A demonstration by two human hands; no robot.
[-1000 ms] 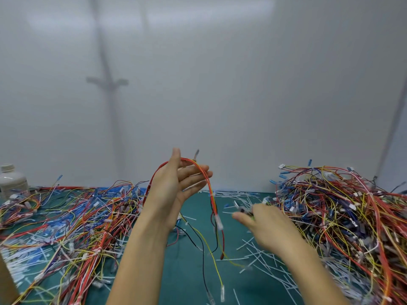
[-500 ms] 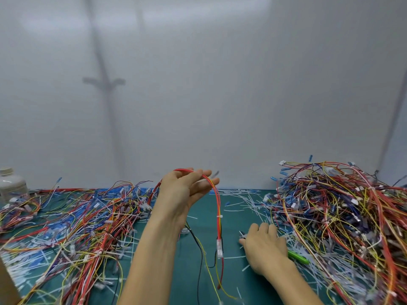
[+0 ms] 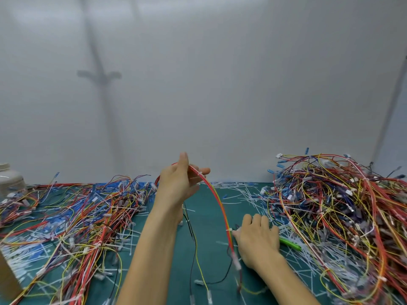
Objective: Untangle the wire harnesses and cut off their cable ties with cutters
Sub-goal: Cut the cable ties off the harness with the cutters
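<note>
The left hand [image 3: 179, 183] pinches the soft, light harness [image 3: 217, 198] in its fingers [image 3: 199, 172] above the table [image 3: 211, 243], best held just beside its tie [image 3: 229, 230], while the right hand [image 3: 257, 237] covers the cutters [image 3: 289, 243], grip hidden.

Matt green mat [image 3: 211, 219]; glossy plastic-sheathed wires [image 3: 352, 216] (white plastic ties [image 3: 242, 192]).

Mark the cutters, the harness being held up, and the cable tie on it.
cutters [image 3: 290, 243]: head view, green handle sticking out beside the right hand [image 3: 257, 238].
held harness [image 3: 217, 194]: head view, middle of its red-and-yellow arc.
cable tie [image 3: 228, 230]: head view, white band round the harness.
</note>
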